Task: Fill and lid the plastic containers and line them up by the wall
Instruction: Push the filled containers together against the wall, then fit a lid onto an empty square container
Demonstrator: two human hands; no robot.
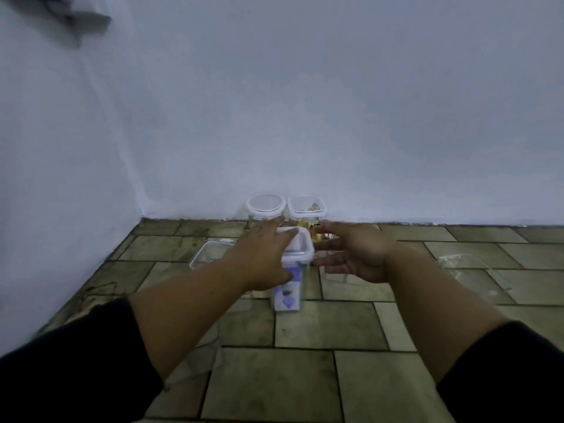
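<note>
Pale wall (335, 102), meeting a second wall in the corner at left. Floor (305, 383) of worn greenish-brown tiles with dark grout.

Person reaches forward with both arms, black sleeves (76, 355) pushed up to the forearm.

Task items all on the floor. Tall container (293, 271), clear with a white lid on, stands out from the wall between the two hands; purple-and-white packets show through its front. Behind it, right at the foot of the wall, two more lidded ones stand side by side: round container (266, 206) on the left, square container (307, 208) on the right with coloured contents.

Left grip (262, 257), a bare hand: fingers laid across the tall container's lid, thumb curled down its front face, holding it. Right grip (354, 254): open, fingers straight and pointing at the tall container's right side; contact not clear.

Unlidded clear tub (205, 254) sits low behind the left wrist. Another clear tub (470, 267) lies well off to the right.
</note>
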